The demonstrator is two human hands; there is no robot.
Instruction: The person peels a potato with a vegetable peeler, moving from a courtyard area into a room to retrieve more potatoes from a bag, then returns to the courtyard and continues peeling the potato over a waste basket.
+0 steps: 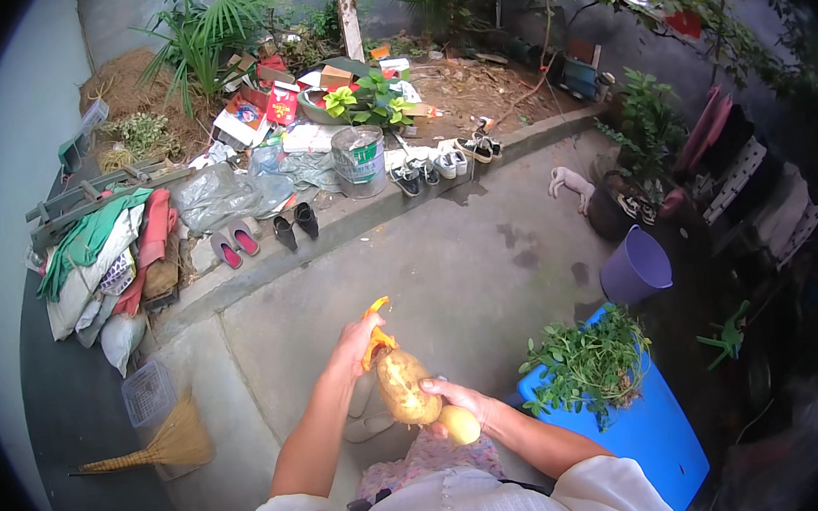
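In front of my body, my right hand (458, 403) is closed around a large, yellow-brown potato (404, 386) with paler patches. A smooth, pale yellow rounded piece (461, 426) sticks out below the same fingers. Whether it is a second potato or part of the first, I cannot tell. My left hand (352, 348) grips an orange peeler (377, 341), held against the upper end of the potato. The peeler's blade is hard to make out.
On my right a blue table (649, 449) bears a heap of green leafy stems (587, 366); a purple bucket (635, 265) stands beyond it. A straw broom (176, 441) and plastic basket (148, 392) lie left. Several shoes (435, 164) line the raised ledge ahead. A white animal (572, 186) lies on the concrete.
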